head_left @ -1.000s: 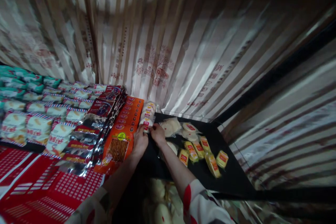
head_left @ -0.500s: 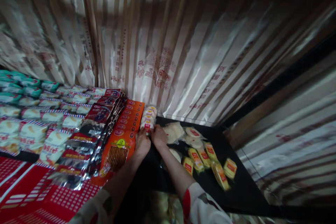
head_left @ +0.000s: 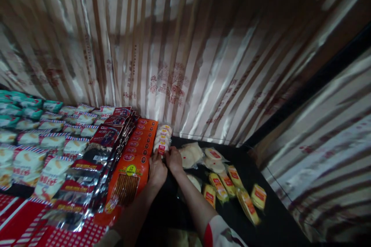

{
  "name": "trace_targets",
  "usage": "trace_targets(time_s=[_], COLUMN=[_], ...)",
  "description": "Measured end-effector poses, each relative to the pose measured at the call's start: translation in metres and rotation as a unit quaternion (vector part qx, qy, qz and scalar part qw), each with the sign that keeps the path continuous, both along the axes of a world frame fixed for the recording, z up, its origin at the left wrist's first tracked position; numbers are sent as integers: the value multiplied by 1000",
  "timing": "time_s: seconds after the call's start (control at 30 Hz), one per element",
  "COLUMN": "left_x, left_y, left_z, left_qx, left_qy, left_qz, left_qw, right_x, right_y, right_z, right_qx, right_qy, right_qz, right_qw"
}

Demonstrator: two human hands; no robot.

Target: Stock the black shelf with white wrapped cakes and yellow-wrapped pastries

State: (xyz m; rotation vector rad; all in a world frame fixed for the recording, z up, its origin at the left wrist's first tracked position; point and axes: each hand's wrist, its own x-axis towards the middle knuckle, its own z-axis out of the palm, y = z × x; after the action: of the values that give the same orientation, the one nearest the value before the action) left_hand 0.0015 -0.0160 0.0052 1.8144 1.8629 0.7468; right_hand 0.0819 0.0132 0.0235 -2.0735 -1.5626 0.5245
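Observation:
At the near end of a short row of round white packaged cakes [head_left: 162, 139], my left hand [head_left: 157, 170] and my right hand [head_left: 174, 160] are close together, one on each side of the front packet with a red label [head_left: 161, 149]. Fingers of both hands are bent around its edges; the fingertips are partly hidden. Left of the row lie overlapping orange snack bags [head_left: 130, 171], close beside my left hand. Flat packets of pale round cakes [head_left: 191, 155] lie just right of my right hand.
Dark red and silver bags [head_left: 82, 173], white snack bags [head_left: 46, 173] and green bags [head_left: 31, 102] fill the left. Yellow packets [head_left: 218, 187] lie scattered on the black table [head_left: 272, 216]. A red perforated basket [head_left: 17, 216] stands front left; a striped curtain [head_left: 162, 46] hangs behind.
The view has shifted slightly, so the goods sit lower in the picture. Both hands remain at the front white packet, with little visible movement against the row.

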Motion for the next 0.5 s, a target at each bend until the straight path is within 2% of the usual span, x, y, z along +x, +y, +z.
trace_targets(time_s=[0.1,0.2,0.33,0.43,0.5], left_x=[-1,-1,-3,-10,-15], left_y=[-5,-17,-61,-114,-150], left_z=[8,20,32,24,5], left_qx=[-3,16,35,55,78], left_qy=[-3,3,-58,-111,-99], left_qz=[-6,-15,-57,-126,-164], left_qw=[1000,1000,996,984,978], right_x=[2,6,19,34,46], right_y=[-7,-28,-82,-139,-181], right_z=[4,11,16,10,-2], right_qx=[22,65,83,103,104], right_qy=[5,13,48,87,104], right_qz=[5,25,68,82,100], right_qw=[1000,998,993,988,984])
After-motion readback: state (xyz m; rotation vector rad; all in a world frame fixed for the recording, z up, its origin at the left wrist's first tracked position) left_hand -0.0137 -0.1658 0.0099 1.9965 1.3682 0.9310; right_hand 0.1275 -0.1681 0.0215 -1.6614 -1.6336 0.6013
